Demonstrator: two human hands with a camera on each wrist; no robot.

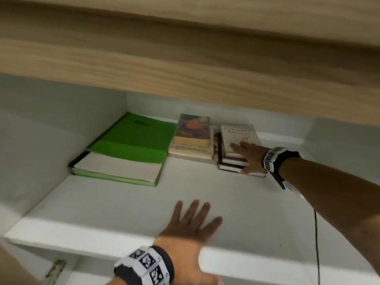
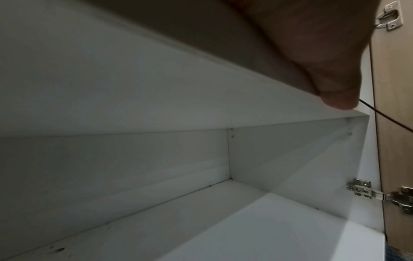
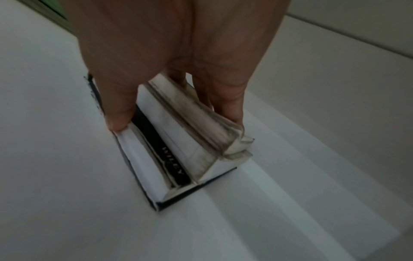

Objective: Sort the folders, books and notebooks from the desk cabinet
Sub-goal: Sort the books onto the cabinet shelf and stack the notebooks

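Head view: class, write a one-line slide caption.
Right hand grips the right-hand book stack on the white cabinet shelf; left hand rests flat in front.

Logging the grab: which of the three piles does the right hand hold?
The rightmost pile, topped by a white book; the right hand grips it.

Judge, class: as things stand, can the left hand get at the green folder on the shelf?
Probably yes. The left hand rests flat on the shelf, and only bare shelf lies between it and the green folder; the right hand is off at the book stack.
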